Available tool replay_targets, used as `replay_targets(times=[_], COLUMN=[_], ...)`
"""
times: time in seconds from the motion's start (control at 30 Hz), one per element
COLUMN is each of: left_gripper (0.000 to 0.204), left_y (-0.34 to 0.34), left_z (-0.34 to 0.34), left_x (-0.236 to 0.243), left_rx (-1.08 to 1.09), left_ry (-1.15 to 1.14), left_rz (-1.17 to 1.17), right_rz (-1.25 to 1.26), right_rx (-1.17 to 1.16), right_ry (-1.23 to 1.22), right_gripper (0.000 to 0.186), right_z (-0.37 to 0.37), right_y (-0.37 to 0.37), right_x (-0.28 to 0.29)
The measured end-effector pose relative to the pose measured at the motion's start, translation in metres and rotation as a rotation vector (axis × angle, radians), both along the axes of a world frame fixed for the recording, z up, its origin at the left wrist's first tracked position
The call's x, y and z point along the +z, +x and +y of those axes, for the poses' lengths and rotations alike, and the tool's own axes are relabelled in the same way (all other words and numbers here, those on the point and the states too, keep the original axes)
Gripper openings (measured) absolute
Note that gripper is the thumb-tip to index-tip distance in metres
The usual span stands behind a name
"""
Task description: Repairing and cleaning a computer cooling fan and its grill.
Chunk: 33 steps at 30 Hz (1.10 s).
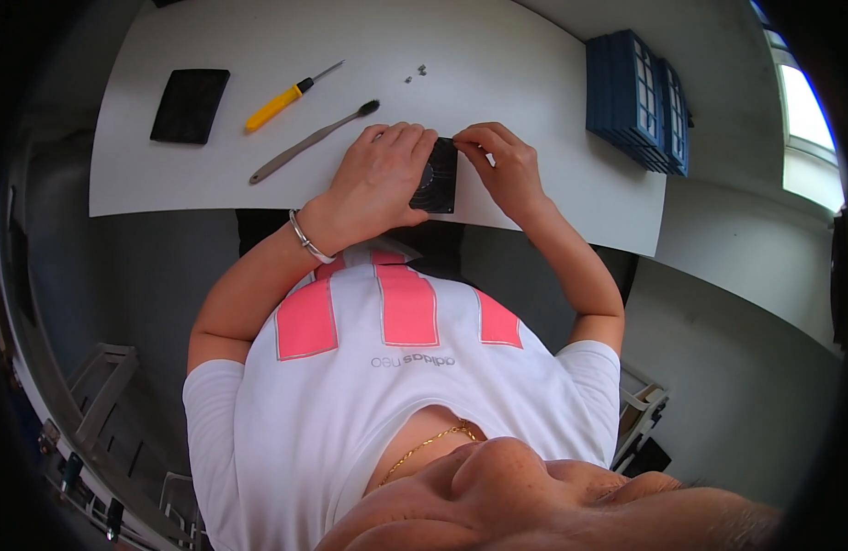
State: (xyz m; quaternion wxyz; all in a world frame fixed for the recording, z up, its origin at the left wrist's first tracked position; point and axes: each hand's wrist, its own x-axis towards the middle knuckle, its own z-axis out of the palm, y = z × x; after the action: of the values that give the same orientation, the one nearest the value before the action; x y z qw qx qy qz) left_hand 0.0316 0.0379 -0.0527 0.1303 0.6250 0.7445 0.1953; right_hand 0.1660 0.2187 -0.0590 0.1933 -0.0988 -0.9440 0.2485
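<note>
In the head view, the person's left hand (pixel 383 174) lies over the left side of a black square part (pixel 445 188), which sits near the close edge of a white table (pixel 534 83). The left fingers are bent and kept together around the far edge, the thumb by the near edge, so the hand is partly closed and steadies the part. Ring-shaped lines show on its uncovered face. The right hand (pixel 504 165) is curled, its fingertips drawn together at the part's far right corner; I cannot tell whether they pinch that corner or something small.

The plainest writing is small grey lettering (pixel 413 361) across the chest of a white shirt (pixel 350 395), upside down in this view, below pink blocks (pixel 408 308). Any print on the part is too small to tell.

Beyond the left hand, a grey-handled brush (pixel 305 149) with dark bristles lies slantwise, with a yellow-handled screwdriver (pixel 282 106) farther out and a flat black panel (pixel 190 106) to its left. A few tiny metallic pieces (pixel 421 70) lie beyond the hands. At the table's right end stands a blue slatted stack (pixel 621 96) with pale panels. A silvery bracelet (pixel 306 237) circles the left wrist.
</note>
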Motion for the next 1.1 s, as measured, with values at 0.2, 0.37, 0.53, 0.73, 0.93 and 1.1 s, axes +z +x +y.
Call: replay_targets(times=[0.2,0.37,0.53,0.73,0.93,1.1], left_gripper=[0.096,0.095,0.094,0.094,0.086,0.093], left_y=[-0.001,-0.002,-0.001,-0.002,-0.001,-0.002], left_z=[-0.001,-0.002,-0.002,-0.002,-0.002,-0.002], left_x=[-0.003,-0.003,-0.004,-0.002,-0.012,-0.004], left_rx=[0.002,0.004,-0.001,-0.007,0.011,-0.009], left_ry=[0.019,0.025,0.041,0.030,0.188,0.046], left_rz=[0.024,0.021,0.014,-0.001,0.077,-0.008], right_rz=[0.020,0.013,-0.069,-0.132,-0.149,-0.186], right_rx=[-0.002,0.022,0.116,0.173,0.210,0.226], right_ry=[0.123,0.172,0.308,0.388,0.460,0.472], right_gripper=[0.008,0.011,0.014,0.013,0.013,0.013], right_z=[-0.005,-0.006,0.000,0.004,0.006,0.006], right_y=[-0.002,-0.002,-0.003,-0.006,-0.011,-0.015], right_x=[-0.002,-0.002,-0.005,-0.004,-0.002,0.002])
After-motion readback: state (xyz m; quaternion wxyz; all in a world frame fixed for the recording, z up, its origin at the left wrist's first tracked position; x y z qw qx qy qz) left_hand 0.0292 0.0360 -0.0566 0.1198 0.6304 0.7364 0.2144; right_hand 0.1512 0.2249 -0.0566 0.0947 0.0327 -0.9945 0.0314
